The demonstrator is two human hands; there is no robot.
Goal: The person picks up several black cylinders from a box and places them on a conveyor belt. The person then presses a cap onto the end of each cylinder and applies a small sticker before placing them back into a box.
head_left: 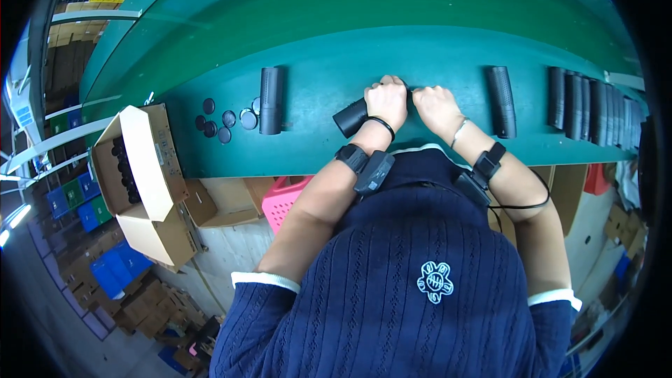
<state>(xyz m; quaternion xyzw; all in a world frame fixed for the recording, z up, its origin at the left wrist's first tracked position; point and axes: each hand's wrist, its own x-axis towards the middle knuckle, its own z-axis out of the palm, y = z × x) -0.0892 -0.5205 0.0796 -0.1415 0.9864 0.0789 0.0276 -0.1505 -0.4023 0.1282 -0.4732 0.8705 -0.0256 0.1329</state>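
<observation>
My left hand is closed around a black ridged tube, which lies tilted over the green table, its lower left end sticking out. Close beside it, my right hand is closed, fingers curled at the tube's other end; what those fingers grip is hidden. A dark bit shows between the two fists. To the left stands out another black tube, with several round black caps scattered next to it. A further black tube lies to the right of my right hand.
Several black tubes lie in a row at the table's right end. An open cardboard box with dark pieces inside stands at the left edge. A pink basket sits below the near edge of the green table.
</observation>
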